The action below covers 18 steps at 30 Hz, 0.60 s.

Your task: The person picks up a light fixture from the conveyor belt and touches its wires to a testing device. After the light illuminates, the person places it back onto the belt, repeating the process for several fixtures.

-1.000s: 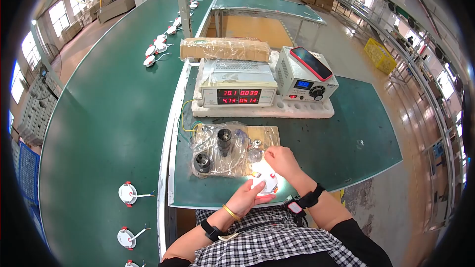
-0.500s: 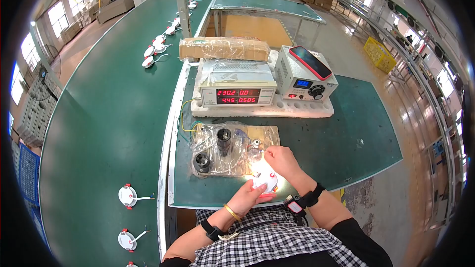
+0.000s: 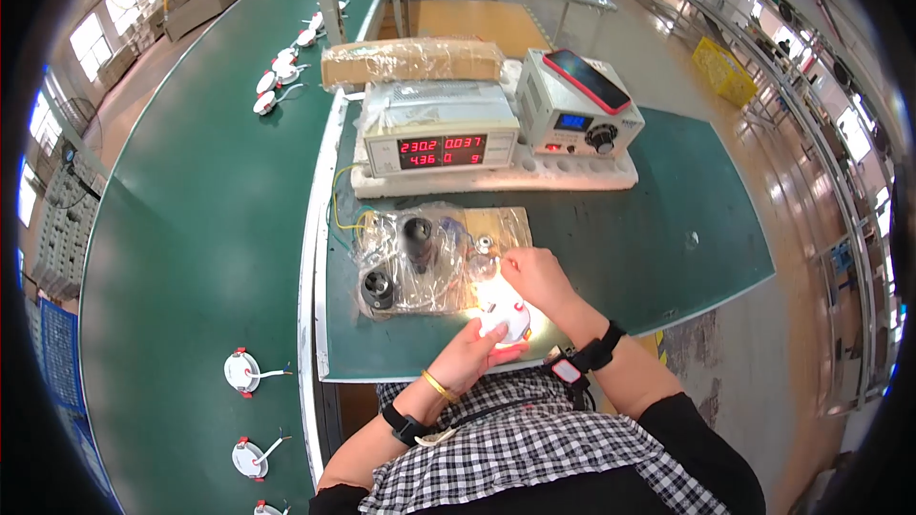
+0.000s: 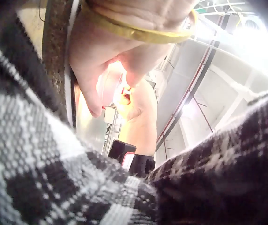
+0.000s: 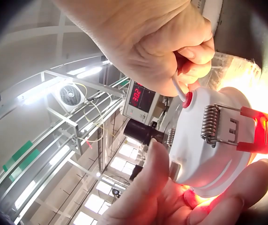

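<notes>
A white round lamp (image 3: 512, 321) with spring clips and red tabs glows, its bright side turned down toward the bench. The left hand (image 3: 468, 355) holds it, thumb on the near side and fingers beneath; in the right wrist view the lamp (image 5: 204, 140) fills the middle. The right hand (image 3: 539, 281) pinches the lamp's white cable (image 5: 178, 88) between curled fingers, just above the housing. Beside the hands lies a plastic-wrapped board (image 3: 444, 296) with two black sockets (image 3: 417, 240) (image 3: 378, 290). The cable's far end is hidden in the right hand.
Behind the board stand a meter with red digits (image 3: 441, 151) and a grey power unit (image 3: 577, 124) with a phone (image 3: 586, 79) on top. Several white lamps lie on the green belt (image 3: 191, 229) at left, divided from the bench by a metal rail (image 3: 307, 277).
The head view has shifted, so the bench and devices appear higher and a little left. The meter's digits differ. Both hands keep the same hold on lamp and cable.
</notes>
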Available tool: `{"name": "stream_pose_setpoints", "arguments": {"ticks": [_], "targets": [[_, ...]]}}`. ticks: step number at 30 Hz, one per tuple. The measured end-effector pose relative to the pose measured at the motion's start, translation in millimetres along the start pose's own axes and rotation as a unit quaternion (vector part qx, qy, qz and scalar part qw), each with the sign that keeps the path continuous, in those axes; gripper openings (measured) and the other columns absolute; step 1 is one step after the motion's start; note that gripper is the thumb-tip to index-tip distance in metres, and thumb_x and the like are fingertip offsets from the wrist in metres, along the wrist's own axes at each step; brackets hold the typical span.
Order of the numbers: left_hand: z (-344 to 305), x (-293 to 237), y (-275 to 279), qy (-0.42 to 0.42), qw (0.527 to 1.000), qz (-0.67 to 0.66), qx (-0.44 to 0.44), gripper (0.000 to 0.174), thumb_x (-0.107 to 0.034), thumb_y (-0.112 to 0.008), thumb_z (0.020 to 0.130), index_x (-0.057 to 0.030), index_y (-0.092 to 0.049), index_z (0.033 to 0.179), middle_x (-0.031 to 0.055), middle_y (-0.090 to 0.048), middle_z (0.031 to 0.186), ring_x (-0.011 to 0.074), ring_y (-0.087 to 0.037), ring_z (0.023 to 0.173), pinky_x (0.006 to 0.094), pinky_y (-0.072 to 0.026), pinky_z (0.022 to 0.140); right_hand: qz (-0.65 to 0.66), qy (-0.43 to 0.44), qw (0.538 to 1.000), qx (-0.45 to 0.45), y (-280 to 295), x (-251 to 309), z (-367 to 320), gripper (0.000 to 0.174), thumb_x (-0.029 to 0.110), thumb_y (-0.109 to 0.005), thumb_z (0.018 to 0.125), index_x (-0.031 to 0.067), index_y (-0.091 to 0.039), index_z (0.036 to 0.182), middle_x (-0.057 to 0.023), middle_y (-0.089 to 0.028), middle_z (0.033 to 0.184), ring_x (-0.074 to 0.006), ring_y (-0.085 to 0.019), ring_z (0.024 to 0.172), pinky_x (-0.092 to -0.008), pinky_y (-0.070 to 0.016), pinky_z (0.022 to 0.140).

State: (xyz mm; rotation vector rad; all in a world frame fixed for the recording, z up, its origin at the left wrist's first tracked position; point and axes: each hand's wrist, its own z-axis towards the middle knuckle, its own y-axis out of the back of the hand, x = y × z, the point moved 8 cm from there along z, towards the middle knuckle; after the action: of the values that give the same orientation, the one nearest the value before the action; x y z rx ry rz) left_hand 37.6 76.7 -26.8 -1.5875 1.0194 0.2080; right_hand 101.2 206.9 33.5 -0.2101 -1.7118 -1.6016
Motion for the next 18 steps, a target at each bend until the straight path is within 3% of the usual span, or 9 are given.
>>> {"name": "stream_pose_setpoints", "arguments": {"ticks": [5, 11, 15, 18], "targets": [[-3.2, -6.9, -4.8, -0.001, 0.997, -0.075, -0.002, 0.046, -0.030, -0.031, 0.102, 0.0056, -0.036, 0.131, 0.0171, -0.050, 0.128, 0.0296, -0.056, 0.112, 0.0399, -0.0452, 0.100, 0.011, -0.005, 1.000, -0.007, 0.6, -0.6, -1.5, 0.025, 0.021, -0.054, 0.081, -0.0008, -0.063, 0.072, -0.0237, -0.061, 0.071, -0.0418, -0.061, 0.069, -0.0482, -0.0508, 0.065], [-2.3, -5.5, -3.3, 0.003, 0.998, -0.056, -0.001, 0.051, -0.034, -0.025, 0.103, 0.0063, -0.032, 0.134, 0.0203, -0.048, 0.131, 0.0352, -0.054, 0.114, 0.0418, -0.0452, 0.100, 0.017, -0.007, 1.000, -0.007, 1.1, 0.2, -1.4, 0.024, 0.020, -0.053, 0.081, -0.0005, -0.063, 0.072, -0.0229, -0.062, 0.072, -0.0410, -0.062, 0.069, -0.0480, -0.0507, 0.065], [-3.9, -5.7, -4.8, 0.013, 0.996, -0.083, 0.002, 0.046, -0.029, -0.032, 0.102, 0.0057, -0.033, 0.133, 0.0195, -0.049, 0.129, 0.0340, -0.055, 0.114, 0.0403, -0.0466, 0.099, 0.017, -0.009, 1.000, -0.002, 2.0, 1.3, -1.4, 0.024, 0.020, -0.053, 0.081, -0.0003, -0.064, 0.073, -0.0224, -0.062, 0.072, -0.0404, -0.062, 0.070, -0.0480, -0.0506, 0.066], [-3.7, -4.3, -4.5, 0.001, 0.999, 0.011, -0.035, 0.038, -0.020, -0.041, 0.100, 0.0045, -0.038, 0.129, 0.0158, -0.052, 0.125, 0.0271, -0.056, 0.112, 0.0376, -0.0478, 0.097, 0.016, -0.015, 1.000, -0.001, 0.8, -1.3, -1.3, 0.024, 0.020, -0.053, 0.081, 0.0005, -0.064, 0.073, -0.0219, -0.062, 0.072, -0.0403, -0.062, 0.069, -0.0479, -0.0506, 0.065]]}}
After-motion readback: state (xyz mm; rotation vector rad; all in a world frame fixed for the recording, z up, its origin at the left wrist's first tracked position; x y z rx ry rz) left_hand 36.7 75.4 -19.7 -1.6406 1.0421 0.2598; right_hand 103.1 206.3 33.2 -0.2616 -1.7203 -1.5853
